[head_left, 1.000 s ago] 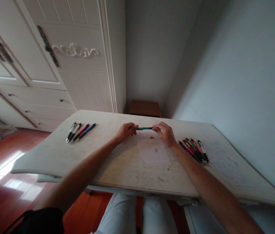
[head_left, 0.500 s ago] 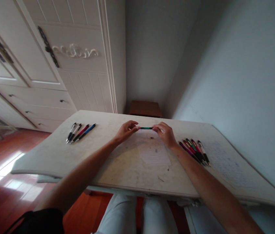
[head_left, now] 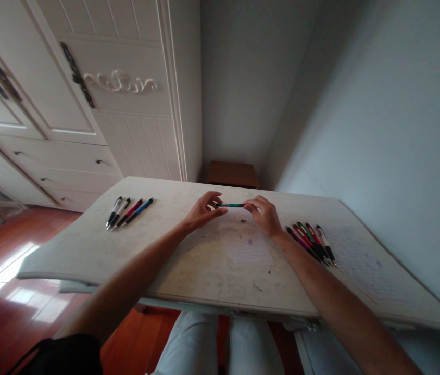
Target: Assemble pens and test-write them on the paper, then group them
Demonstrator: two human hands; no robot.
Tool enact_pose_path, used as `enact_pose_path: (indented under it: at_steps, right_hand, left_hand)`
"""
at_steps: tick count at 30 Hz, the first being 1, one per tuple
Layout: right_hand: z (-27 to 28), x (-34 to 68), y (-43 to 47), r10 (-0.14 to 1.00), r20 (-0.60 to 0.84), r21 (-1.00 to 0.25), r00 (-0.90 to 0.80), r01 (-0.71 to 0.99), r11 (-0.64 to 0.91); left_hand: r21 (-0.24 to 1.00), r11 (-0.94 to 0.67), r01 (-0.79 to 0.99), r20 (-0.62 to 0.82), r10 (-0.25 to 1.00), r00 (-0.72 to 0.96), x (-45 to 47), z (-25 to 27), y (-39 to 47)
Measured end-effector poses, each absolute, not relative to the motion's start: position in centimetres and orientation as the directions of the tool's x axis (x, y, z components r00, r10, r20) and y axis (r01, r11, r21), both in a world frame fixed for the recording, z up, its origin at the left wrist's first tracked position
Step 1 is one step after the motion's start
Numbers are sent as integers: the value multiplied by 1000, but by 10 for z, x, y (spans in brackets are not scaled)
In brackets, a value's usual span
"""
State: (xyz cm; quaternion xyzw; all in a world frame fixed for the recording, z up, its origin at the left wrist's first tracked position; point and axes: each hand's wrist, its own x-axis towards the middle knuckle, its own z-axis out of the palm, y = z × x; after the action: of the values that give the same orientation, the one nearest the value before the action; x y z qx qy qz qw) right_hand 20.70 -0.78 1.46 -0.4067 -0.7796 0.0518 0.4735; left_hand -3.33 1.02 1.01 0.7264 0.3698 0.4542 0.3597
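Note:
A green pen [head_left: 232, 205] is held level above the far middle part of the table. My right hand [head_left: 263, 212] pinches its right end between thumb and fingertips, so that end is hidden. My left hand [head_left: 203, 210] is at the pen's left end, its thumb apart from its curled fingers and the pen's tip between them. Whether a left finger touches the pen, I cannot tell. Below the hands lies a sheet of lined paper [head_left: 248, 247]. Several pens [head_left: 313, 242] lie in a group by my right forearm, and several more pens [head_left: 128, 212] lie side by side at the left.
The worn white table [head_left: 87, 255] has small dark bits on its top. Blue handwriting marks [head_left: 364, 265] cover its right side. Behind it stand a white wardrobe [head_left: 137, 130] and a brown wooden piece [head_left: 233, 173]; a pale wall [head_left: 399, 130] borders the right.
My left thumb has come away from the pen and my left fingers have spread, showing more of the pen's left end. My right hand keeps its pinch in the same place.

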Motion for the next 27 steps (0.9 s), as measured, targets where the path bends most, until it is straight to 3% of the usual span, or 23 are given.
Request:
enact_pose_path:
  at_steps: [7, 15, 22, 27]
  right_hand:
    - [10, 207, -5, 672, 701, -450, -240, 582, 677]
    - [14, 206, -8, 691, 692, -485, -209, 574, 660]
    - [14, 206, -9, 717, 659, -496, -225, 587, 640]
    - [14, 206, -8, 729, 651, -507, -212, 592, 626]
  left_hand:
    - [831, -446, 333, 333, 878, 345, -35, 11, 12]
    - [809, -487, 329, 416, 870, 264, -35, 15, 11]
    - [731, -626, 271, 537, 773, 338, -32, 15, 8]
    - [757, -584, 291, 511, 808, 294, -32, 13, 6]
